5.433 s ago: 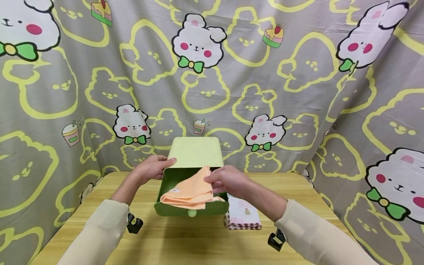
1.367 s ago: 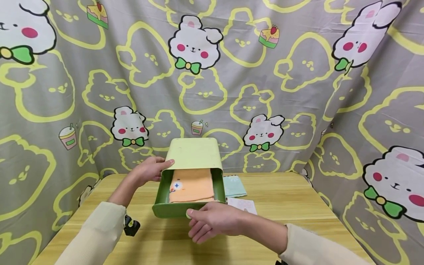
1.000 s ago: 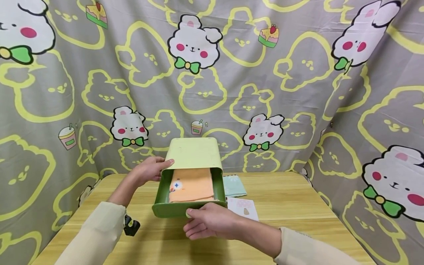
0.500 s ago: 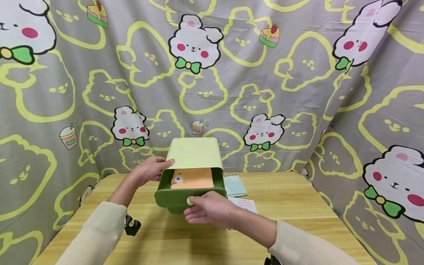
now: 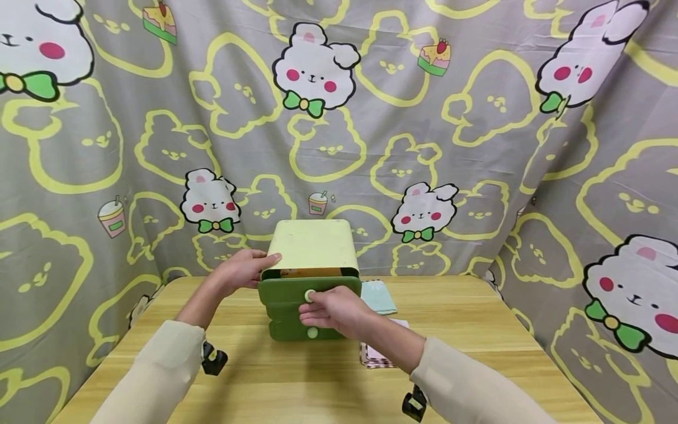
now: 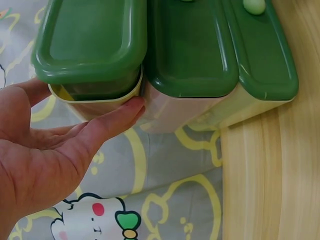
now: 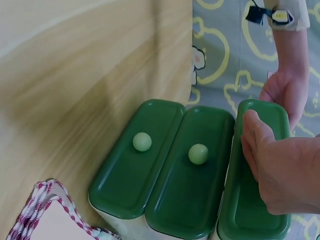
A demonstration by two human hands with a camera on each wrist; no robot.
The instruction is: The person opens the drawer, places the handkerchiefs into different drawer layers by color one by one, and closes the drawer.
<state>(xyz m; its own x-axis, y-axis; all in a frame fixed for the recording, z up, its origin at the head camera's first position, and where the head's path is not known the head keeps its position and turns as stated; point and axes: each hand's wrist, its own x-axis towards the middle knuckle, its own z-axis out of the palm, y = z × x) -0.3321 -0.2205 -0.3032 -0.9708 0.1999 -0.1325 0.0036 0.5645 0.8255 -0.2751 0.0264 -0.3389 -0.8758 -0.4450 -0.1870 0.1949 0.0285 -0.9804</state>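
The left hand point(image 5: 239, 273) grips the box point(image 5: 312, 242) (top drawer point(image 5: 283, 291) slightly ajar). The right hand point(image 5: 339, 311) touches its knob point(image 5: 308, 295) — fingers straight.

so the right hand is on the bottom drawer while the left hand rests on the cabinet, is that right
One thing is off: the right hand is on the top drawer, not the bottom one. The right wrist view shows it, with the two lower knobs uncovered. The left hand does rest on the cabinet.
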